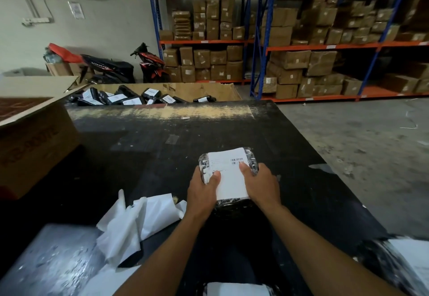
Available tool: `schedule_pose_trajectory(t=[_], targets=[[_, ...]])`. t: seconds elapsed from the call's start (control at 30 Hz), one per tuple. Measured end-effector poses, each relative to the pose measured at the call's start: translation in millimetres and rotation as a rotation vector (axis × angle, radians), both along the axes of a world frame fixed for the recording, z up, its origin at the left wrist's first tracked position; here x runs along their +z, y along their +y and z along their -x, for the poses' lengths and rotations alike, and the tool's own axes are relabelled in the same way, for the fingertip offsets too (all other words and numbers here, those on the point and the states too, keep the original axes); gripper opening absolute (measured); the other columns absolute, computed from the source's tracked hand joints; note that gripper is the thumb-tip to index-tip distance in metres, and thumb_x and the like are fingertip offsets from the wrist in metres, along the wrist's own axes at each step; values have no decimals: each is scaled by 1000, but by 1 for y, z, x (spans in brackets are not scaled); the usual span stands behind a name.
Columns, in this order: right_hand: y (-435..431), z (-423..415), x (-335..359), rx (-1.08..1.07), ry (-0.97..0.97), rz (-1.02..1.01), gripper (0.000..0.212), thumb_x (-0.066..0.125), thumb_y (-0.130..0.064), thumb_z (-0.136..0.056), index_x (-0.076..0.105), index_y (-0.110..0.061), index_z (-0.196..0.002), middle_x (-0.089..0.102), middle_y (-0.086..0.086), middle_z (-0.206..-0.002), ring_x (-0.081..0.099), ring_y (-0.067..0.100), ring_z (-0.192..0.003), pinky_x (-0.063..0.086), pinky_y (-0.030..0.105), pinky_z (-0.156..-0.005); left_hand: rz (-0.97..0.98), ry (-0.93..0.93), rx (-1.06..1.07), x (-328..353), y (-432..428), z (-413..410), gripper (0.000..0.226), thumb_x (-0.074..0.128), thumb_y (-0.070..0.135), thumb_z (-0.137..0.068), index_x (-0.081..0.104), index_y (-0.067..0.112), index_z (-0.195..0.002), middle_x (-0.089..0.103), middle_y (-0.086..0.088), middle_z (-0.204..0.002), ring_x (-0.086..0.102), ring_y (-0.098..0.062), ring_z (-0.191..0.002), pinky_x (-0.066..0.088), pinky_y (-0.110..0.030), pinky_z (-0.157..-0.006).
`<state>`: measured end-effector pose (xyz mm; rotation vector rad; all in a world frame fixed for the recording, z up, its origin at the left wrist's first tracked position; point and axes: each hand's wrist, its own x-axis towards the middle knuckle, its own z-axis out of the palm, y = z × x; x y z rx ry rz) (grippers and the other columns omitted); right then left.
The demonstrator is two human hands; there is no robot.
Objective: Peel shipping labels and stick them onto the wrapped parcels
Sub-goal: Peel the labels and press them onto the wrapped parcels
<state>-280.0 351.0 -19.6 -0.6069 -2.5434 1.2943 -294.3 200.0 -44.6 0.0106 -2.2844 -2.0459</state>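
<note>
We're on the sticking step here: the parcel (251,160) sits mid table (162,156), label (227,168) on top, left hand (202,191) and right hand (264,186) gripping its sides, thumbs pressing down. Next up, probably smoothing the edges

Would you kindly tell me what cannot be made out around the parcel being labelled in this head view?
- Print on the label, head view: too small to read; only a barcode shows.
- Sides of the parcel, head view: covered by the left hand and right hand gripping it.
- The second parcel, head view: cut off by the bottom edge.
- The shiny grey surface at bottom left, head view: blurred, unidentifiable.
</note>
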Motion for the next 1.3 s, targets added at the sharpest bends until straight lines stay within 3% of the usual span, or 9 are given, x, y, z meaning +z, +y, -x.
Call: schedule_pose_trajectory(t=[0.07,0.17,0.27,0.4,0.5,0.77,0.9,1.13,1.3], targets=[[-2,-11,-3,7,128,33,48,50,-61,-90,56,-21,-116,69,0,-111,66,23,-98,55,47,-86,7,72,-10,-1,1,-10,45,61,32,-94,48,31,-137,66,8,-123,66,-10,-105,58,-37,-87],[-7,-30,-8,19,284,58,48,53,-49,-95,46,-22,-134,61,-9,-119,63,17,-105,57,42,-87,51,176,27,1,3,-29,64,60,31,-95,30,29,-151,55,11,-134,58,-7,-115,51,-12,-86],[-9,-38,-11,11,326,84,53,54,-47,-96,41,-21,-140,60,-3,-126,62,18,-107,57,42,-86,72,232,42,4,3,-37,67,59,27,-96,24,28,-153,53,10,-133,56,-6,-115,45,-2,-79],[-5,-34,3,14,246,113,45,55,-46,-96,48,-20,-133,64,0,-123,61,14,-100,55,33,-83,95,177,12,18,2,-32,60,60,28,-96,35,26,-150,61,6,-127,61,-1,-100,49,-6,-75],[-3,-29,17,-13,246,135,42,55,-48,-94,54,-20,-126,68,1,-116,66,20,-99,57,43,-86,123,180,-21,35,2,-23,54,59,27,-96,41,22,-147,64,5,-122,63,1,-93,51,-7,-67],[5,-32,51,-40,205,201,37,54,-49,-94,65,-17,-108,68,3,-103,64,23,-95,53,40,-86,121,90,-25,68,0,-20,62,62,46,-82,53,20,-138,68,1,-121,69,-18,-99,58,-44,-87],[3,-44,55,-22,199,229,31,56,-45,-94,66,-19,-108,67,1,-102,62,17,-89,47,30,-73,85,54,18,73,-1,-41,38,63,34,-88,62,24,-125,72,3,-109,70,-17,-94,58,-45,-85],[-5,-78,55,4,168,275,20,63,-46,-88,68,-28,-96,69,-3,-98,63,19,-94,52,36,-86,49,-22,89,77,-12,-84,32,67,29,-87,67,19,-117,74,0,-101,71,-21,-89,58,-46,-84],[-13,-125,54,30,145,309,12,61,-36,-86,66,-29,-94,70,-3,-100,65,18,-91,55,36,-84,-16,-46,64,81,-18,-129,29,66,20,-92,65,9,-119,74,-6,-101,71,-22,-87,60,-41,-81]])
